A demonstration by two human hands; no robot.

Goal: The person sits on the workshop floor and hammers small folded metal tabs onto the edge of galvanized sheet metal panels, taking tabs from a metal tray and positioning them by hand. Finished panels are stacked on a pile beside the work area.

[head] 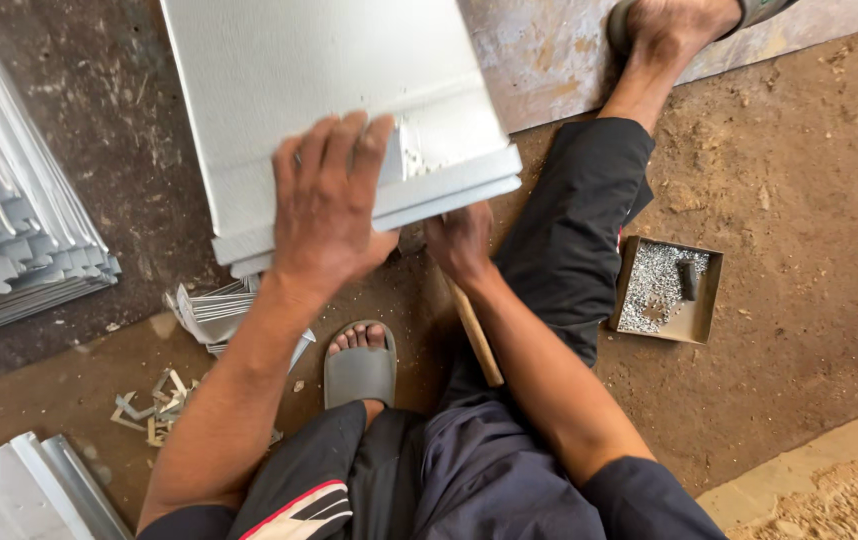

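While the person is seated low on the brown dirt floor, a stack of flat grey-white sheet-metal panels with folded edges is pinned under the left hand. The left hand is laid palm-down, fingers spread apart and flat on the near edge of the top panel; nothing is clamped by it. The right hand is seen just beside and below that same edge, its grip closed together around a wooden handle. The handle is angled down toward the lap; its head is hidden under the panel edge and hand, so the tool's kind cannot be told.

The panel stack lies straight ahead between the knees, its far part resting over a worn rusty flat metal plate. A left foot in a grey rubber slide sandal is placed just below the stack. The other foot is set on the plate at top right.

Near the right leg, a small open cardboard box of tiny silver fasteners is seen on the floor. More grey folded metal profiles are piled at the left edge. Short bent metal offcuts are scattered by the left forearm, with a small bundle of cut strips beside them.
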